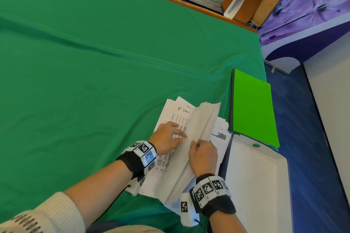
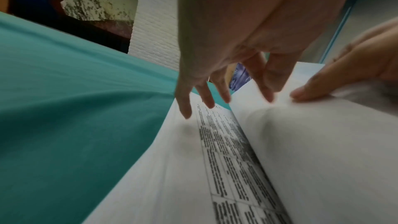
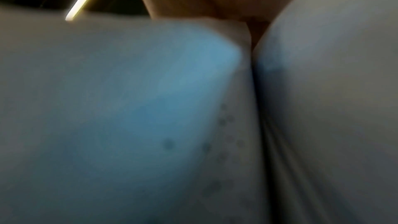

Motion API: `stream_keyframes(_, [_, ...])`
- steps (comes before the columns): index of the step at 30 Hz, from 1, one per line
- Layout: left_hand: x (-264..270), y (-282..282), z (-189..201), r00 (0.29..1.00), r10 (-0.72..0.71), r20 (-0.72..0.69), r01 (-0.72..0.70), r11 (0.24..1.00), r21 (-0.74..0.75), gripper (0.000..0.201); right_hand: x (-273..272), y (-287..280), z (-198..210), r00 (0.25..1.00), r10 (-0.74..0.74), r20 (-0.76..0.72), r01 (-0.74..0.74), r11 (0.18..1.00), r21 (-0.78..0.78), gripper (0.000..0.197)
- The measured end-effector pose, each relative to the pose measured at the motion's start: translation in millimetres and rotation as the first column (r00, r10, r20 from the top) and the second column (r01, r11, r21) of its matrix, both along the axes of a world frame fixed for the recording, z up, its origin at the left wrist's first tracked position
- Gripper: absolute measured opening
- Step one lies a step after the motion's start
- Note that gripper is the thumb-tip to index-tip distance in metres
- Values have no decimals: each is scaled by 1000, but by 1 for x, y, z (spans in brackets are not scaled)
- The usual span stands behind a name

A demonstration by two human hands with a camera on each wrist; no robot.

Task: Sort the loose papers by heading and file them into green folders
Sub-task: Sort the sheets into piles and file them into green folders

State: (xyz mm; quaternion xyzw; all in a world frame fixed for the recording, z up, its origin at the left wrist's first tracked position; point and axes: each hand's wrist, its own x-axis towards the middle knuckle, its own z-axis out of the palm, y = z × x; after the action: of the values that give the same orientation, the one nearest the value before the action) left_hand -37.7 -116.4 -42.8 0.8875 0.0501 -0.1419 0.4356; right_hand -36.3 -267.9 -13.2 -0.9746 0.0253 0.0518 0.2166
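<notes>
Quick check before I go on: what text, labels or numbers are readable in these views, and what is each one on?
"IT LOGS": handwritten heading on the top sheet under the left hand.
Table print on that sheet: too small to read.
Dark bars on the paper right of the right hand: unreadable.
Wristband markers: coded patterns; their small print is unreadable.
Green folder: no text visible.

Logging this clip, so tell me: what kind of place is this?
Probably an office or staged paperwork desk: a table under green cloth, a stack of printed white papers headed "IT LOGS", and a bright green flat folder beside it.
</notes>
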Motion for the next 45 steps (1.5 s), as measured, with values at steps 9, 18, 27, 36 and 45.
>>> stream_keyframes(9, [1,14,-5,942,251,-222,-150,908,392,34,-1,-2,-1,1000,-20,2,20,1000,22,30])
stream_keyframes(18, [-7,14,-13,918,242,-315,-63,872,486,57,-1,-6,0,1000,-22,-4,22,1000,9,30])
stream_keyframes(27, [-4,16,27,966,-140,-219,257,634,730,25,2,-6,5,1000,19,17,-18,998,-54,31])
stream_keyframes(36, [-9,-3,28,994,-48,100,13,946,323,32,4,2,6,1000,-9,-14,9,999,-52,36])
stream_keyframes(45, [-15,-7,25,995,-98,-11,97,992,-76,31,-5,15,11,996,-76,-54,78,997,29,58])
